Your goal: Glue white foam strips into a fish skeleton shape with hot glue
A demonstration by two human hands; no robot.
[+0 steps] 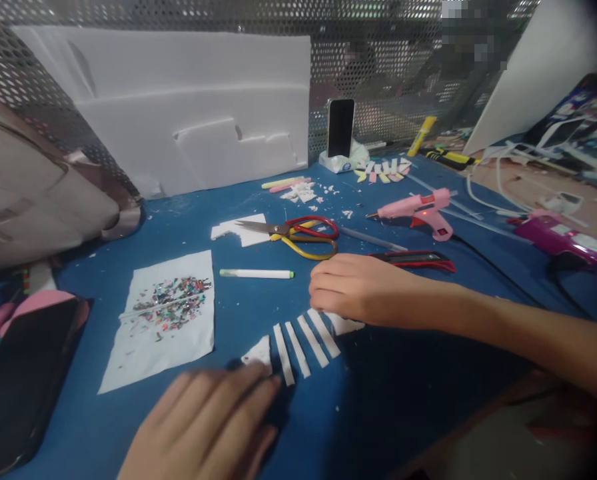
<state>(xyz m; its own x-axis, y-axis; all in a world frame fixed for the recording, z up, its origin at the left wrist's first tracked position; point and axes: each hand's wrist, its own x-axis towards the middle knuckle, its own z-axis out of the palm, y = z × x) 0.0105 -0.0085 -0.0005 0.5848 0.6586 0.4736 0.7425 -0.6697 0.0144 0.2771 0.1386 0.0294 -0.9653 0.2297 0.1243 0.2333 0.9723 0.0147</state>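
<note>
Several white foam strips [301,343] lie in a fan on the blue table [378,400]. My right hand [353,287] rests at the right end of the fan, fingers curled down onto the strips there. My left hand [203,427] lies flat at the near edge, fingers stretched out, its fingertips touching a small white piece [258,352] at the left end of the fan. It holds nothing.
Red-and-yellow scissors [303,235], a white marker [256,273], a paper sheet with glitter bits [166,320], a pink glue gun [421,210] and a red-black knife [418,260] lie around. A phone [340,127] stands at the back, white foam board [188,107] behind, a dark phone [23,373] at left.
</note>
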